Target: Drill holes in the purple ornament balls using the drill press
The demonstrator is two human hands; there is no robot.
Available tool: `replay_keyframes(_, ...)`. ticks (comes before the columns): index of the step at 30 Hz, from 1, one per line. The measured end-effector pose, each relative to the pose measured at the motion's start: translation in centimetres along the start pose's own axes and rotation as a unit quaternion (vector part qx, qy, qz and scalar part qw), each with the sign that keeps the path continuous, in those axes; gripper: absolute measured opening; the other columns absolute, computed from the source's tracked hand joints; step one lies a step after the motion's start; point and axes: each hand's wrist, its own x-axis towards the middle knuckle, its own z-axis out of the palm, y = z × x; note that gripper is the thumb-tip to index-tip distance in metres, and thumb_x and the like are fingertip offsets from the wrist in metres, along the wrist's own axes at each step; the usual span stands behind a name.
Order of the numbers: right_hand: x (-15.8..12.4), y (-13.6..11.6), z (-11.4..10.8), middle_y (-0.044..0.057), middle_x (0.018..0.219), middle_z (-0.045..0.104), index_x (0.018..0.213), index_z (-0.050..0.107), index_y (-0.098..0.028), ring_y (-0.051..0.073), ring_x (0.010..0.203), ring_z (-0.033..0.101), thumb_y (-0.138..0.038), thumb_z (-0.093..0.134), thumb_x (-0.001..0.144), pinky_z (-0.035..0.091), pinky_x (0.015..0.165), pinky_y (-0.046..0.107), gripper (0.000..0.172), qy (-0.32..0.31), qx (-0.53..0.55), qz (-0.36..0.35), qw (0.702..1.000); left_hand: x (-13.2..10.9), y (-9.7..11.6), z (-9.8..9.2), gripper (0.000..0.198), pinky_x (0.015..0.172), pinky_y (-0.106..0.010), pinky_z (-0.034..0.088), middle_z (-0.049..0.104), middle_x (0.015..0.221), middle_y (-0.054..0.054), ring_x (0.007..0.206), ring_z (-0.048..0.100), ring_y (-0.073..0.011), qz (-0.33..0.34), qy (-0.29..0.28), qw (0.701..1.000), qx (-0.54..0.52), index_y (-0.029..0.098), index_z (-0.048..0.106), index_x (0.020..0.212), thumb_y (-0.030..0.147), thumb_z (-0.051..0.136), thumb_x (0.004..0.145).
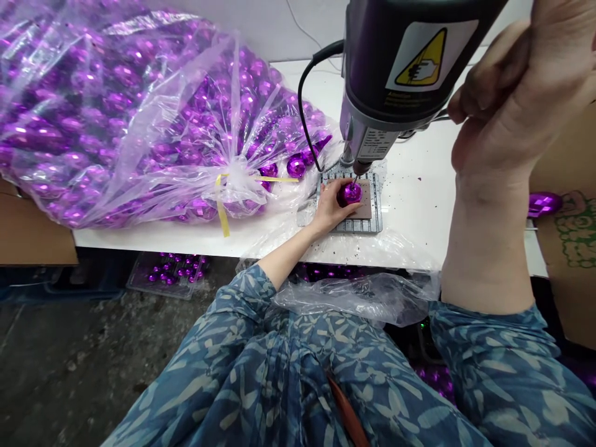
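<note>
My left hand (331, 203) is closed around a shiny purple faceted ball (352, 193), thumb on the near side and fingers on the far side. The ball rests on a brown square pad (365, 208) over the slotted metal base (376, 222) of a drill press (386, 74). Right above the ball, the thin drill bit (356, 179) meets or nearly meets its top; I cannot tell which. My right hand (507, 93) is raised beside the motor housing at the upper right, fingers curled. Whatever it grips is hidden behind the fingers.
A big clear plastic bag (153, 124) of purple balls, tied with yellow ribbon (222, 214), fills the left of the white table (410, 205). Loose balls (296, 166) lie by its neck. Below sits a clear tray (181, 287) with more balls. A cardboard box (568, 248) stands right.
</note>
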Motion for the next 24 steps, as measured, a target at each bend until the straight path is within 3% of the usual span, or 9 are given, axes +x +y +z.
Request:
replay_keyframes(6,-0.2,-0.1,0.2,-0.006,0.042,0.014,0.056,0.013,-0.020,0.003,0.034,0.033,-0.076,0.062,0.066,0.018,0.036,0.023,0.074,0.007,-0.002,0.010,1.000,-0.2,0.4,0.4,0.062,0.122,-0.057,0.040,0.070,0.128,-0.011,0.127,0.065,-0.0329,-0.037,-0.007,0.998,0.049,0.026,0.057,0.132,0.055,0.086,0.085)
replay_keyframes(11,-0.2,0.2,0.3,-0.006,0.041,0.021,0.054,0.015,-0.022,0.003,0.033,0.032,-0.075,0.062,0.066,0.016,0.034,0.025,0.071,0.030,-0.010,0.016,0.999,-0.5,0.5,0.0,0.062,0.127,-0.064,0.029,0.069,0.135,-0.014,0.129,0.065,-0.0339,-0.038,-0.013,0.999,0.022,0.026,0.053,0.137,0.062,0.075,0.092)
replay_keyframes(14,-0.1,0.6,0.1,-0.006,0.040,0.020,0.053,0.015,-0.023,0.003,0.032,0.029,-0.074,0.062,0.066,0.014,0.033,0.027,0.070,0.041,-0.001,0.010,0.999,-0.8,0.4,-0.5,0.055,0.123,-0.060,0.035,0.070,0.133,-0.013,0.126,0.066,-0.0320,-0.015,-0.016,1.000,-0.019,0.025,0.054,0.138,0.061,0.066,0.098)
replay_keyframes(18,-0.3,0.8,0.1,-0.006,0.041,0.019,0.055,0.014,-0.021,0.003,0.033,0.032,-0.076,0.060,0.070,0.017,0.035,0.025,0.073,0.027,-0.022,0.003,0.999,-0.7,0.1,-1.1,0.056,0.116,-0.052,0.044,0.071,0.132,-0.013,0.125,0.067,-0.0322,0.004,-0.023,0.999,-0.042,0.024,0.056,0.136,0.060,0.070,0.096)
replay_keyframes(21,-1.1,0.6,0.3,-0.006,0.040,0.010,0.052,0.019,-0.019,0.003,0.032,0.026,-0.078,0.060,0.075,0.014,0.036,0.025,0.076,0.046,-0.022,-0.049,0.997,-0.5,0.0,-1.2,0.055,0.116,-0.053,0.044,0.071,0.132,-0.014,0.125,0.067,-0.0327,0.003,-0.028,0.999,-0.037,0.023,0.056,0.136,0.057,0.072,0.095)
replay_keyframes(24,-2.1,0.5,0.5,-0.005,0.039,0.015,0.047,0.030,-0.016,0.002,0.032,0.026,-0.068,0.064,0.084,0.013,0.039,0.026,0.073,0.059,-0.008,-0.104,0.993,-0.5,0.1,-1.1,0.055,0.116,-0.054,0.045,0.071,0.132,-0.014,0.125,0.068,-0.0322,0.003,-0.027,0.999,-0.034,0.023,0.056,0.136,0.056,0.072,0.095)
